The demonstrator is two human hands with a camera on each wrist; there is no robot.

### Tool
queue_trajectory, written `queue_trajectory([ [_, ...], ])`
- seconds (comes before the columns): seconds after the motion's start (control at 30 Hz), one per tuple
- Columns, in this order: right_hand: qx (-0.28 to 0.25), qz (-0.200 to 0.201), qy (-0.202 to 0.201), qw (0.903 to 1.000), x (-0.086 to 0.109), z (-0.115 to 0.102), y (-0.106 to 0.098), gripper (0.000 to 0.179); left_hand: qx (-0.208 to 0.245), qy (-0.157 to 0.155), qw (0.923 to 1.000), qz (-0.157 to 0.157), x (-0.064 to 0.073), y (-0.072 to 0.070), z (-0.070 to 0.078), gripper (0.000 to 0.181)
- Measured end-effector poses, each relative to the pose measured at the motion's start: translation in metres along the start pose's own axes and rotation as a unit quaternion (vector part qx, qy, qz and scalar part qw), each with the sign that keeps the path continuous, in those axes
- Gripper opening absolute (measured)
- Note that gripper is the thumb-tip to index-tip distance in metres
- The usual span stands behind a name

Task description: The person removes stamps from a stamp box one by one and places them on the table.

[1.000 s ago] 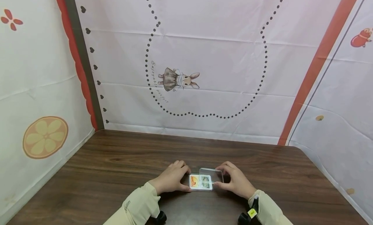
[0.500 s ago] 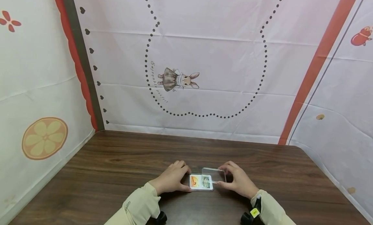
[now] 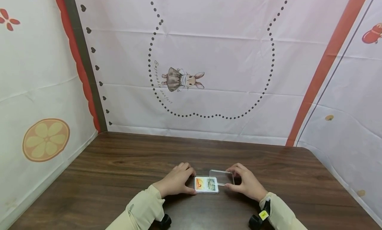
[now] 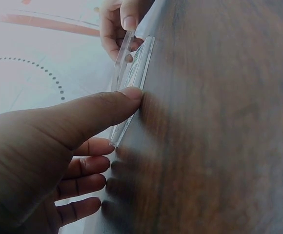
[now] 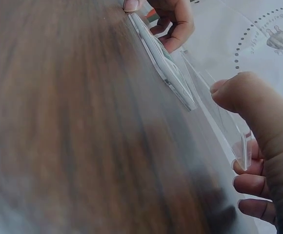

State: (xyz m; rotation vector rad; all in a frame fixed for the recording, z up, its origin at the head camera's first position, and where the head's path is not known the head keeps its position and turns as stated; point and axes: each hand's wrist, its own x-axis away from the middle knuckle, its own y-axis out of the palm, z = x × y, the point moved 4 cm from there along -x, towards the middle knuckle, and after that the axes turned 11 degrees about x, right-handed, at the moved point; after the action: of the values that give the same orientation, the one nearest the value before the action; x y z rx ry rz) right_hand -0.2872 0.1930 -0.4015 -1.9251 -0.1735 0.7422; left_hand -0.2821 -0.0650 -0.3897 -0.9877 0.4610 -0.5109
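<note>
The fingers of your left hand [image 3: 177, 181] grip the left end of a clear case [image 3: 206, 192], which lies flat on the bench [image 3: 134, 162], orange and green printed panels [image 3: 200, 184] showing. Those of your right hand [image 3: 246, 183] pinch a clear cover [image 3: 224, 178] by its right end, overlapping the case in the head view.

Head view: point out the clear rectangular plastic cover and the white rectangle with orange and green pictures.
Clear rectangular plastic cover [image 3: 222, 178]: head view, flat panel.
White rectangle [image 3: 205, 185]: head view, strip between pictures.
</note>
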Motion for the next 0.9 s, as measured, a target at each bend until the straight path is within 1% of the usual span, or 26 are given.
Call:
queue_trajectory([
  [0.1, 0.001, 0.005, 0.001, 1.0, 0.0, 0.002, -0.002, 0.038, -0.001, -0.001, 1.0, 0.0, -0.001, -0.001, 0.0, 0.051],
  [0.43, 0.005, 0.004, 0.019, 0.9998, 0.0, 0.011, -0.006, 0.039, -0.005, 0.0, 1.0, 0.002, -0.002, -0.002, 0.0, 0.051],
  [0.9, 0.005, 0.006, 0.022, 0.9997, 0.005, 0.018, -0.006, 0.039, 0.003, -0.008, 0.9999, -0.006, -0.001, 0.002, -0.001, 0.052],
])
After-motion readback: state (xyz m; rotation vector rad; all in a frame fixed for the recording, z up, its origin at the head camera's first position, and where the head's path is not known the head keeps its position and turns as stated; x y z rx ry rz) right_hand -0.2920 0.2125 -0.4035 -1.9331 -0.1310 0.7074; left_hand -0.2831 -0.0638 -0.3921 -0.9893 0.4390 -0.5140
